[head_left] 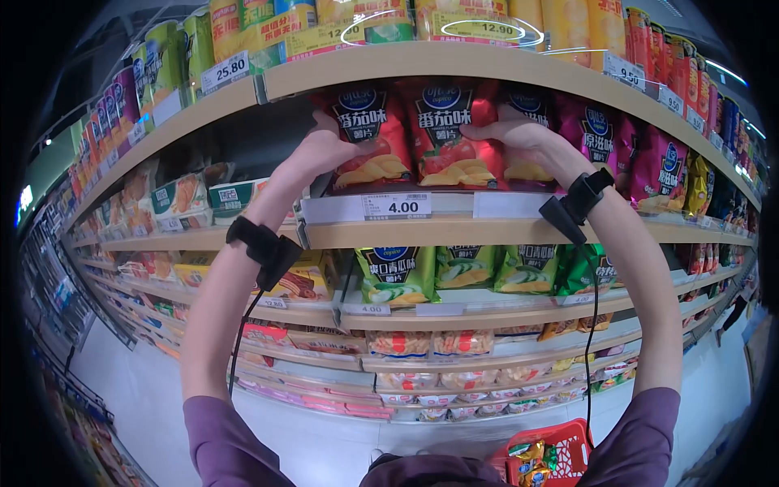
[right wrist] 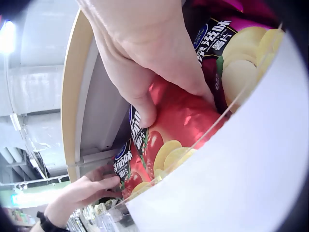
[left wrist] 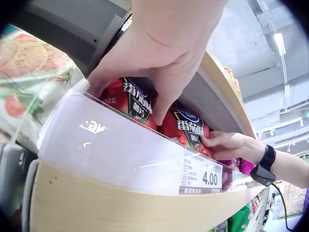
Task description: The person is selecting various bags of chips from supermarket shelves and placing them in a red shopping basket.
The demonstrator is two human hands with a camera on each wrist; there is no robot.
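Gripping red bags (head_left: 369, 134) by outer edges, fingers (left wrist: 103, 76) beneath upper shelf (head_left: 487, 58).

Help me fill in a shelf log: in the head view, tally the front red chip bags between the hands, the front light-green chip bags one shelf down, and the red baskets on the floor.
Red chip bags: 2
Light-green chip bags: 3
Red basket: 1
Total: 6
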